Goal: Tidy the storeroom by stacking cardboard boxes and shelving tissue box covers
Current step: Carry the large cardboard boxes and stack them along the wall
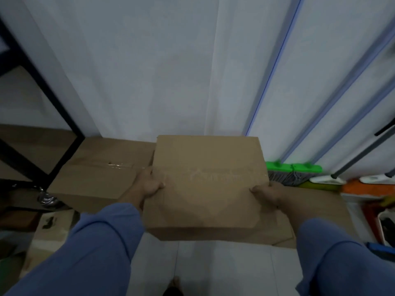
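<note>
held cardboard box [205, 189]: in front of the person, between both hands, far edge close to the white wall [149, 71]. It sits over a second, lower cardboard box [318, 201]; I cannot tell whether it already rests on that box or hangs just above it.
left hand [149, 184]: grips the left side edge near the tape seam, thumb on the top face, fingers wrapped down the side and out of sight.
right hand [267, 192]: grips the right side edge in the same way, thumb on top, fingers hidden below.
weight (judgement): carried level with two side grips and no support from beneath, so probably light to moderate. Contents unknown.
stiffness (judgement): corrugated board, flaps taped closed, and the top face looks flat. Likely rigid enough to bear another box.
surface (judgement): matt board gives fair grip, while the glossy tape strip is slicker and best avoided.
hold points (judgement): opposite side walls near the middle, as now. Moving the fingers under the bottom edges is safer if the load is heavy.
orientation: top face up, tape seam running left to right, parallel to the wall.
long axis: appears to run left to right along the seam, but the wide-angle view makes this uncertain.
neighbouring cardboard box [100, 169]: on the left against the wall, its taped seam also running left to right, just beside the held box.
surroundings: black shelf frame [53, 99] far left, green broom head [292, 167] at right.
</note>
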